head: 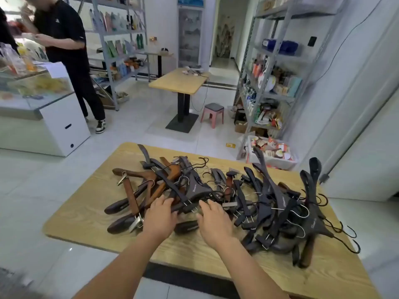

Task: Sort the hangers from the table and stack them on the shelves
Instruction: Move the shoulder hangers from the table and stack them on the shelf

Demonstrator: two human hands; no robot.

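Head view: from my remote post, my two hands reach into the heap of hangers (200, 188) on the wooden table (82, 216), with the sorting, as I judge it, barely begun. My left hand (160, 216) lies with fingers stretched over a dark clip hanger (170, 186). My right hand (213, 221) is just beside it, fingers spread flat on the pile, and neither is closed round anything. Brown wooden hangers (131, 195) tangle at the left of the heap, dark grey hangers (282, 203) at the right, their hooks (300, 212) interlocked. The next move, I reckon, calls for closing on one hanger, working it free of the snagging hooks and keeping the colours apart before carrying a batch to the metal shelves (269, 87), well apart at right
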